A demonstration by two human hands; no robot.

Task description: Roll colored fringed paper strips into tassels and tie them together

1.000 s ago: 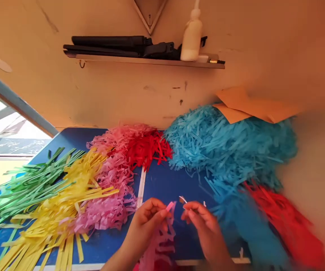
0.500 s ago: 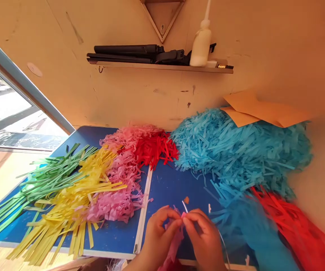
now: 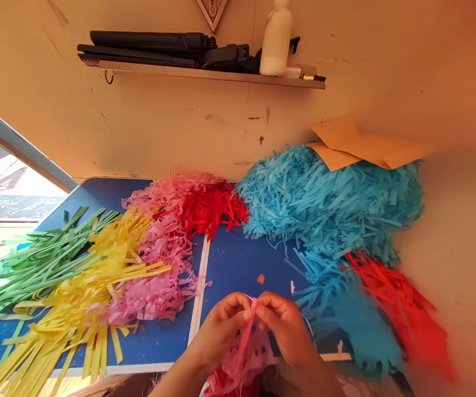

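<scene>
My left hand and my right hand meet at the table's front edge, thumbs and fingers pinched around the folded top of a pink tissue-paper tassel. Its pink strip stands out between the thumbs, and the cut fringe hangs below toward my lap. A thin white cord curves out beside my right hand; its run through the fingers is mostly hidden.
On the blue table lie green, yellow, pink, red and blue paper fringes. Orange paper rests on the blue pile. Above, a wall shelf carries a white bottle.
The view has shifted, so the table things sit further left. The white cord end that stuck up between my fingers is now mostly hidden, and more of the pink tassel shows below my hands.
</scene>
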